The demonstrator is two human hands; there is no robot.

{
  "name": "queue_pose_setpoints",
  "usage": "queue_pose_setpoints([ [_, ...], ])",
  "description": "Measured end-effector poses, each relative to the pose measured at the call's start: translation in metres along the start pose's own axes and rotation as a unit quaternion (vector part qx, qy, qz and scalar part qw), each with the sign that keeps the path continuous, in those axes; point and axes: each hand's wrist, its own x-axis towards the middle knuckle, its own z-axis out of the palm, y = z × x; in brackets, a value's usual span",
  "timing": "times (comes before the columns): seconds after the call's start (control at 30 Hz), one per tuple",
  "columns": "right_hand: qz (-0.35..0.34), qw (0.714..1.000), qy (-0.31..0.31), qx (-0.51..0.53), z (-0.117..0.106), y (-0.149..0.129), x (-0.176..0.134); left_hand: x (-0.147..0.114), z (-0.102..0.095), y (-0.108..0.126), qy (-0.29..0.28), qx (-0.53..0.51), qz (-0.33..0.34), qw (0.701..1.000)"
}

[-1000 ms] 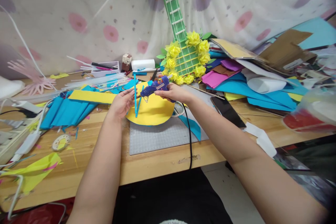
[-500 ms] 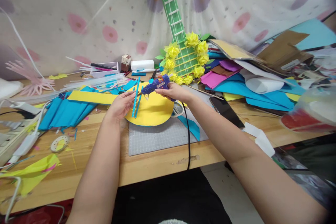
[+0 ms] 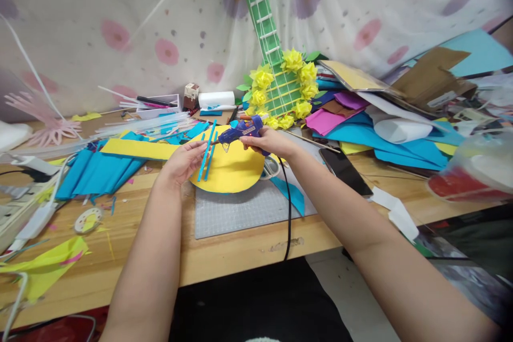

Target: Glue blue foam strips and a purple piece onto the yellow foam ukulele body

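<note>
My left hand (image 3: 185, 161) pinches a thin blue strip (image 3: 207, 153) between thumb and fingers, holding it slanted over a yellow guitar-shaped cutout (image 3: 240, 168). A second blue strip (image 3: 210, 159) runs beside it, over the cutout's round body. Wrapped around the handle of a blue hot glue gun (image 3: 242, 129), my right hand (image 3: 269, 141) points its nozzle left, close to the strips. Whether the nozzle touches a strip I cannot tell. The cutout's long neck (image 3: 134, 148) stretches left over blue paper, and its body lies on a grey cutting mat (image 3: 232, 219).
Behind stands a green paper guitar (image 3: 264, 26) with yellow flowers. Blue crepe paper (image 3: 86, 171) lies left, and a phone (image 3: 345, 171) with stacked coloured paper (image 3: 401, 141) lies right. The glue gun's black cord (image 3: 289, 208) hangs over the table's front edge.
The glue gun's nozzle has shifted slightly right, away from my left hand. The pinched blue strip leans a little more. Both hands keep their grips.
</note>
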Motion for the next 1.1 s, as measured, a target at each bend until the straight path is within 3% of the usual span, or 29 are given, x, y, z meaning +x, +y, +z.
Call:
queue_pose_setpoints([
  [0.43, -0.008, 1.000, 0.007, -0.029, 0.002, 0.003, 0.004, 0.000, 0.000, 0.000, -0.002, 0.006, -0.004, 1.000],
  [0.7, 0.005, 0.999, 0.032, -0.018, 0.000, 0.001, 0.009, 0.000, -0.001, 0.000, -0.029, 0.005, -0.005, 1.000],
  [1.1, 0.033, 0.996, 0.081, -0.006, -0.003, 0.003, 0.012, 0.000, -0.001, -0.001, -0.025, 0.018, -0.008, 1.000],
])
